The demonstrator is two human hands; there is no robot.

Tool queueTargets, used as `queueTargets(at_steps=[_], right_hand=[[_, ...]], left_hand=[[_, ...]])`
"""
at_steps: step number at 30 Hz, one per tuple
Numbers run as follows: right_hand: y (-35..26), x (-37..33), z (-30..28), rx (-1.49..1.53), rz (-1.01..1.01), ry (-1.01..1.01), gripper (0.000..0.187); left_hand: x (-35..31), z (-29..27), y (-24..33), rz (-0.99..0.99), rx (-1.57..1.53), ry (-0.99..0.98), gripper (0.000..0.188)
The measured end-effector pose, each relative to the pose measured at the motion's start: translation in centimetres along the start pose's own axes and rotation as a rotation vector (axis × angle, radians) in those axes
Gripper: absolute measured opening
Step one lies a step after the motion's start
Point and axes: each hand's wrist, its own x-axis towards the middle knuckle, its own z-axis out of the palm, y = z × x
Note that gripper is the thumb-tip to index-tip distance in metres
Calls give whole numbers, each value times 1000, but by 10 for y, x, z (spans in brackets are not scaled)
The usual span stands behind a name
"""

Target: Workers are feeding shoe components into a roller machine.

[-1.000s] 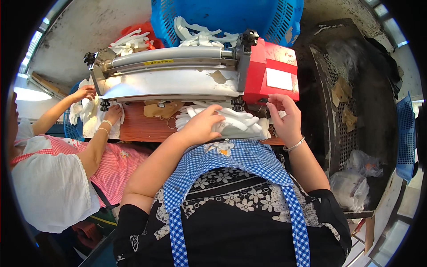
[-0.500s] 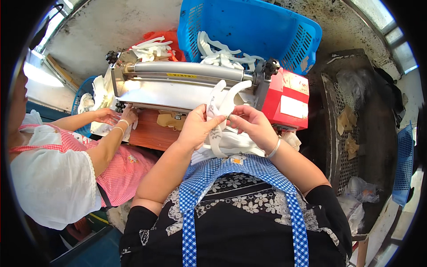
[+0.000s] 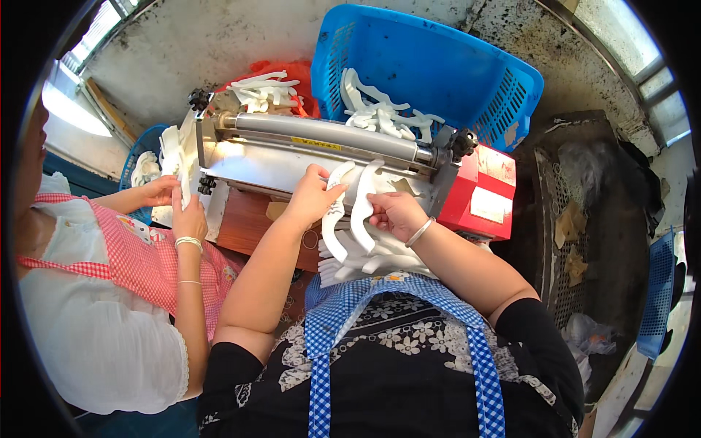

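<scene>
My left hand (image 3: 318, 196) grips a curved white foam-like strip (image 3: 333, 226) with dark markings, thumb over its upper part. In my right hand (image 3: 396, 214), a second curved white strip (image 3: 361, 212) is pinched between thumb and fingers. The two strips hang side by side, slightly apart, in front of the roller machine (image 3: 307, 133). Below them, a pile of similar white strips (image 3: 387, 255) rests at my lap against the blue checked apron (image 3: 409, 292).
The machine's red housing (image 3: 478, 193) is at right. Behind it stands a blue basket (image 3: 438, 66) holding white strips. White pieces (image 3: 263, 91) lie on a red bag. At left, a co-worker in a pink checked apron (image 3: 157, 255) handles white strips (image 3: 175, 157). A dark rack (image 3: 599, 219) stands right.
The two strips, overlapping between my close-together hands before, are now apart, one in each hand. The co-worker's hands have come to the white strips at left. The view has shifted slightly.
</scene>
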Motion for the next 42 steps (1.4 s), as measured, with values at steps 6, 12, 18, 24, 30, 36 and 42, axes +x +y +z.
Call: queueTargets(at_steps=[6,12,18,24,30,36,42], right_hand=[[-14,15,-1,29,-163,154,16],[21,-60,-42,-1538,-838,-45,31],[39,-73,-55,-1845,-865,-32,38],[2,-112,-64,-1440,-627,8,40],[-3,-119,-72,-1218,-962,-76,44],[2,-97,-30,-107,-536,-89,39],[13,-66,-12,1,-493,-24,30]], left_hand=[[37,18,-1,338,360,289,31],[-27,16,5,889,353,592,14],[-75,45,-19,825,221,79,7],[-71,24,-19,325,-551,137,6],[-75,28,-24,282,-208,-106,9],[-86,51,15,252,-669,-331,24],[-80,55,12,222,-602,-183,26]])
